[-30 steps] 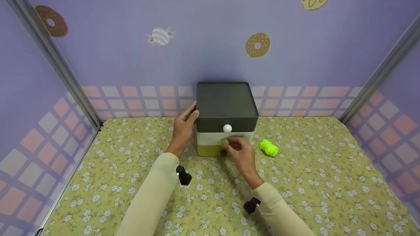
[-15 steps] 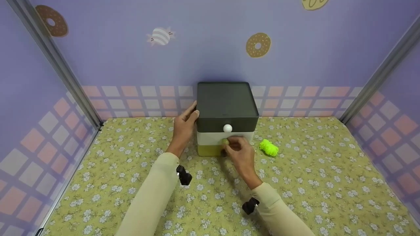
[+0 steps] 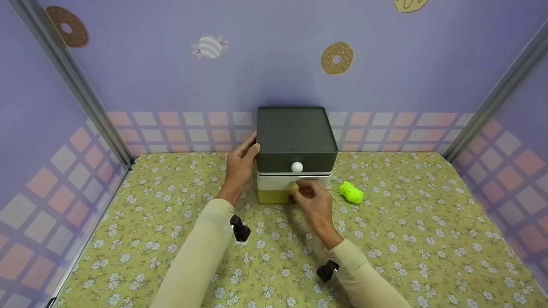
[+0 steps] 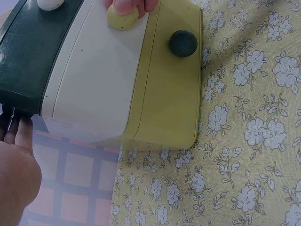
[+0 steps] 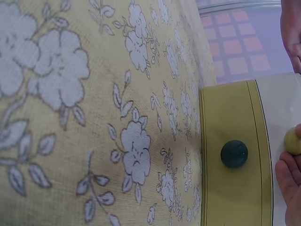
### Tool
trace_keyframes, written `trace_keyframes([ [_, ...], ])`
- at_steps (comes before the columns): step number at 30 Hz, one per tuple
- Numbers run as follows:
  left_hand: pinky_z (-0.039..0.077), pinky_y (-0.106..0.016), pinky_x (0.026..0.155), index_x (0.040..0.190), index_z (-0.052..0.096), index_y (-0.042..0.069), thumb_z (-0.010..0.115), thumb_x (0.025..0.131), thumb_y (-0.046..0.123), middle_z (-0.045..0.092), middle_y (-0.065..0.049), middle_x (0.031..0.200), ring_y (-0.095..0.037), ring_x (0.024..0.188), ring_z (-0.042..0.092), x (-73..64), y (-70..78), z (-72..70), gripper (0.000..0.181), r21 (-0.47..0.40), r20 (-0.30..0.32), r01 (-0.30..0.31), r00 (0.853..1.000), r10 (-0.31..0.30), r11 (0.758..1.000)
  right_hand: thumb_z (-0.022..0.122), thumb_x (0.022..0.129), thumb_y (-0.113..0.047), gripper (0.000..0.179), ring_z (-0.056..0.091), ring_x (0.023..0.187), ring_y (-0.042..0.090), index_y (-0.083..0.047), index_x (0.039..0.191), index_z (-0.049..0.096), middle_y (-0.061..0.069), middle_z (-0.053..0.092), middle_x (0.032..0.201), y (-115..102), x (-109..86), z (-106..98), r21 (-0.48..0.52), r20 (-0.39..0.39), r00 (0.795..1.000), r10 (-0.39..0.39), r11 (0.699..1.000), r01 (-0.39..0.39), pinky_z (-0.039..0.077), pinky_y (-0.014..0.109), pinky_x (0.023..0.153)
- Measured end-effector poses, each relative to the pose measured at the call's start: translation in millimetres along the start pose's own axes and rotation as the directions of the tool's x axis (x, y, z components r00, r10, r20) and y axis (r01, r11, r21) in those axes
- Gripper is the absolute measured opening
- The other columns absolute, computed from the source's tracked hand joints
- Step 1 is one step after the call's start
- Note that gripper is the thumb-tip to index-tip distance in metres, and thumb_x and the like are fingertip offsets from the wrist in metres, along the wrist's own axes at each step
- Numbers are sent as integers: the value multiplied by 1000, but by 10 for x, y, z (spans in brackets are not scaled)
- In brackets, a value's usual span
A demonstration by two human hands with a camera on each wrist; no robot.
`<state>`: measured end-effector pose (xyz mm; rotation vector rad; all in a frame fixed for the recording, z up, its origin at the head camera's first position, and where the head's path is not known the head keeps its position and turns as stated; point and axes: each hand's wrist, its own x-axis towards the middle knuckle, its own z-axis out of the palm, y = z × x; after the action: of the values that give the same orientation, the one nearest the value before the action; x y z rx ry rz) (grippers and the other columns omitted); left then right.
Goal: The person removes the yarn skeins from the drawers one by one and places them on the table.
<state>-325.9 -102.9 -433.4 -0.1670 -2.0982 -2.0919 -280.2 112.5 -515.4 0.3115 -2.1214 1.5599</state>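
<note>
A small three-drawer box [image 3: 295,128] stands against the back wall. Its top tier is dark green with a white knob [image 3: 296,167], its middle drawer [image 4: 94,75] white, its bottom drawer [image 4: 164,94] yellow with a dark green knob [image 4: 183,43]. Between thumb and fingers, my right hand [image 3: 316,201] pinches the pale yellow knob [image 4: 121,20] of the white drawer. A thin dark line shows along that drawer's top edge. Against the left side of the dark top tier rests my left hand [image 3: 239,167], fingers extended along it and thumb near the front corner.
Just right of the box lies a fuzzy neon-yellow thing [image 3: 351,193] on the flowered tablecloth [image 3: 406,239]. Lilac walls with printed sweets [image 3: 209,47] enclose the table at the back and both sides.
The white middle drawer has come slightly forward, so a thin gap line now shows under the dark tier. My left hand stays in place on the box.
</note>
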Motion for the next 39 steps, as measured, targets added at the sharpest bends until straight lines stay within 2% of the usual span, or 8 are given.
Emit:
trace_keyframes([
  [4, 49, -25, 91, 161, 50, 25, 57, 112, 36, 54, -3, 157, -9, 92, 63, -1, 1, -4, 51, 18, -8, 9, 1000, -9, 1000, 87, 91, -10, 16, 73, 88, 21, -4, 104, 78, 5, 71, 101, -18, -37, -5, -10, -7, 1000, 0, 1000, -1, 61, 34, 80],
  [6, 47, -27, 83, 160, 51, 26, 57, 112, 36, 56, -2, 155, -10, 62, 47, -2, 0, -6, 50, 27, -13, 11, 1000, -11, 1000, 87, 91, -11, 16, 73, 89, 20, -5, 104, 79, 5, 71, 101, -27, -58, -9, -6, -7, 1000, 3, 1000, -3, 60, 34, 80],
  [8, 43, -32, 78, 160, 51, 26, 57, 112, 35, 56, -3, 155, -14, 54, 27, -2, -1, -5, 50, 24, -13, 7, 1000, -6, 1000, 87, 92, -11, 16, 73, 89, 21, -6, 105, 79, 4, 72, 102, -34, -82, -15, 4, -6, 1000, 3, 1000, -3, 61, 34, 80],
  [17, 42, -37, 81, 161, 51, 25, 57, 112, 35, 49, -1, 161, -12, 54, 31, -4, -4, -6, 50, 36, -9, -3, 1000, 4, 999, 87, 91, -8, 17, 74, 89, 23, -5, 106, 78, 6, 72, 102, -63, -201, -62, 37, 3, 999, -32, 999, 32, 62, 39, 80],
  [24, 42, -37, 92, 161, 50, 22, 57, 113, 33, 46, -1, 163, -17, 84, 50, -6, -1, -2, 51, 27, -7, -7, 1000, 8, 1000, 86, 91, -7, 19, 73, 91, 21, -5, 108, 78, 4, 71, 103, -90, -298, -98, 11, 8, 998, -63, 998, 63, 61, 36, 82],
  [30, 41, -33, 77, 161, 50, 25, 56, 113, 33, 53, -3, 158, -11, 55, 35, -13, -1, -6, 49, 23, -2, -8, 1000, 8, 1000, 87, 91, -7, 20, 74, 92, 23, -6, 109, 78, 5, 71, 104, -107, -376, -139, 29, 15, 996, -82, 996, 82, 61, 39, 83],
  [34, 38, -33, 68, 161, 50, 26, 57, 112, 31, 67, -8, 130, -10, 49, 24, -11, -4, -6, 49, 21, -7, -10, 1000, 10, 1000, 88, 90, -7, 21, 74, 92, 24, -6, 109, 78, 5, 71, 104, -116, -424, -156, 39, 14, 996, -87, 996, 86, 61, 39, 83],
  [39, 37, -33, 68, 161, 50, 24, 57, 112, 30, 57, -10, 91, -10, 50, 24, -12, -3, -9, 49, 24, -8, -15, 1000, 16, 1000, 88, 89, -5, 22, 74, 93, 25, -6, 109, 78, 4, 72, 104, -130, -476, -176, 57, 18, 996, -85, 995, 84, 61, 38, 83],
])
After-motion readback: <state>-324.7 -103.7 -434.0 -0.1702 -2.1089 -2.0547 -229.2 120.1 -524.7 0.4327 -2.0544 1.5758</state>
